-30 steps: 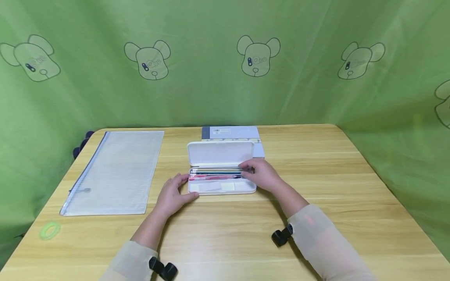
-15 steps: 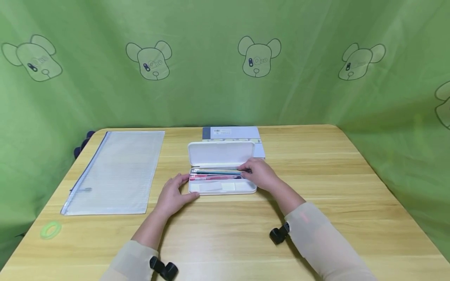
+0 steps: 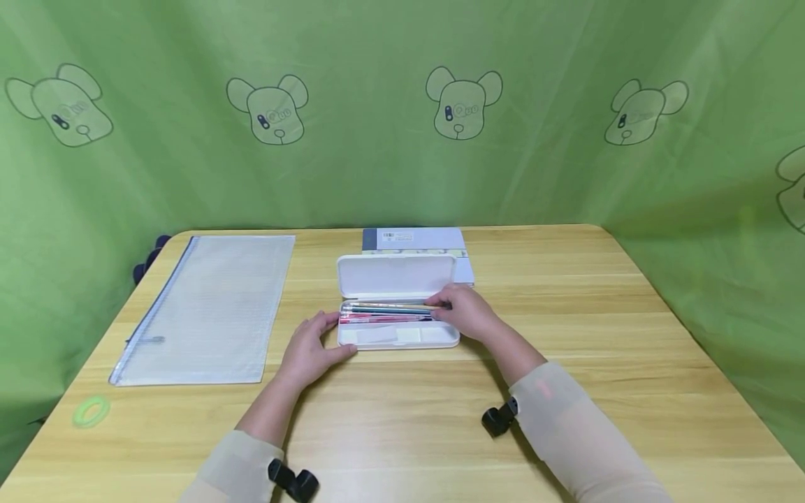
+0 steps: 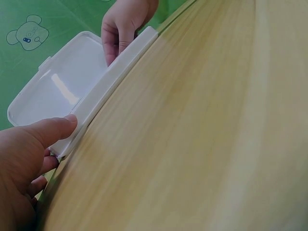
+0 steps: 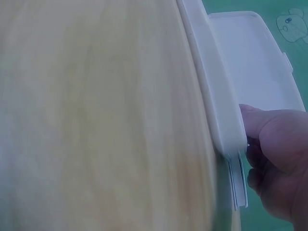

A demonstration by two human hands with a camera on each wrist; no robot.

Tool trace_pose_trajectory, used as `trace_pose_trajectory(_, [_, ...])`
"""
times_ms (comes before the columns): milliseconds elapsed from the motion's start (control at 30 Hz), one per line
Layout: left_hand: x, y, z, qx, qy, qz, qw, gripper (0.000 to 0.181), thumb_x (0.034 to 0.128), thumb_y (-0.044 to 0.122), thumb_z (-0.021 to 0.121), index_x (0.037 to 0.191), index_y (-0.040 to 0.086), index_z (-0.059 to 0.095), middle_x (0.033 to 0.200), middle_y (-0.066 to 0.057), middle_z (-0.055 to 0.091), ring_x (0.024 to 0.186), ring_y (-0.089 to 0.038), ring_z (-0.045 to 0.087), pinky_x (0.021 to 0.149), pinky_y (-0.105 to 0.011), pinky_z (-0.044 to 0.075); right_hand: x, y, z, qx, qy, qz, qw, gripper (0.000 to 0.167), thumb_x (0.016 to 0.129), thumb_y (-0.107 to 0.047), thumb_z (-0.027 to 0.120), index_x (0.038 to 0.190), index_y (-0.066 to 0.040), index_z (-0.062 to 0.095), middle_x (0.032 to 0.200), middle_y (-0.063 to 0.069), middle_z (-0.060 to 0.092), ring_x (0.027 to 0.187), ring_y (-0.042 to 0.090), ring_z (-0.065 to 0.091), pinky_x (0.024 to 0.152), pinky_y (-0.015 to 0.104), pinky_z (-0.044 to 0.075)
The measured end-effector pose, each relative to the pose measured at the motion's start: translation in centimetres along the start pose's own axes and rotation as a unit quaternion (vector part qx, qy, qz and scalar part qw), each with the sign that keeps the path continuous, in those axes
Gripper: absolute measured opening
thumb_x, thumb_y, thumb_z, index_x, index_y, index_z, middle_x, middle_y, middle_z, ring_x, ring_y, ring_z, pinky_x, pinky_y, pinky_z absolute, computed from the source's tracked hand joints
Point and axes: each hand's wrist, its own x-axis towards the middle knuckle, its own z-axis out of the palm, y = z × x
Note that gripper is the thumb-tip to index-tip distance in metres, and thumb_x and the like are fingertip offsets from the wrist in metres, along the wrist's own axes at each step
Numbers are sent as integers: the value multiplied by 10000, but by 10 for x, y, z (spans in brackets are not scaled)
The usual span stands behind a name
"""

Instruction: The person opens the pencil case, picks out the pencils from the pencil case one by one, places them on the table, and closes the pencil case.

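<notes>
A white pencil case (image 3: 428, 337) stands with its lid (image 3: 396, 276) raised. Several pencils and pens (image 3: 383, 318) lie along its back half; a pale strip (image 3: 377, 334) lies in front. The left hand (image 3: 307, 353) holds the case's left end, its thumb (image 4: 55, 129) on the front corner and fingers round the end. At the right end, the right hand (image 3: 468, 313) pinches pencils, whose right ends its fingers cover. The case wall hides the fingertips of the right hand (image 5: 284, 154) in the right wrist view.
Behind the case lies a blue-and-white book (image 3: 418, 239). A translucent zip bag (image 3: 207, 311) lies flat at the left, with a green ring (image 3: 91, 412) near its lower corner. The wooden table (image 3: 402, 433) has a green curtain (image 3: 365, 175) behind it.
The pinched pencils have shifted and tilted slightly inside the case, with a yellowish one showing more clearly. The left hand keeps its hold on the case's left end.
</notes>
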Motion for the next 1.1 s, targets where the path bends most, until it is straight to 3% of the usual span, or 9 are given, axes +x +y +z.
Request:
trace_pose_trajectory(300, [0,0,-1,23,-6,-3,10000,733,791,347,794,1412,83,508,1471,-139,509,1477,-384,272,1243,-538,136,-5,9,-4,601,248,-41,9979,231,902,-164,695,1116,-87,736,962,68,664,878,193,555,778,303,482])
trace_pose_trajectory(533, [-1,2,-2,49,-16,16,10000,737,793,348,790,1414,72,505,1473,-152,502,1473,-397,273,1239,-549,139,-21,18,-19,961,492,-42,9941,259,904,-157,691,1149,-81,718,1031,98,660,862,187,537,745,277,475])
trace_pose_trajectory(767, [0,1,-1,18,-46,-15,10000,739,798,356,787,1422,86,498,1485,-137,493,1481,-392,258,1237,-554,139,-46,41,-40,1077,756,132,9912,294,905,-183,689,1180,-79,698,1042,114,662,853,185,531,719,257,483])
trace_pose_trajectory(1100, [-1,-1,0,-35,-92,-70,9999,746,802,376,781,1431,102,490,1508,-143,462,1486,-399,237,1235,-565,133,-93,86,-72,786,1238,562,9876,345,953,-294,639,1208,-67,683,957,69,628,786,125,496,635,228,457])
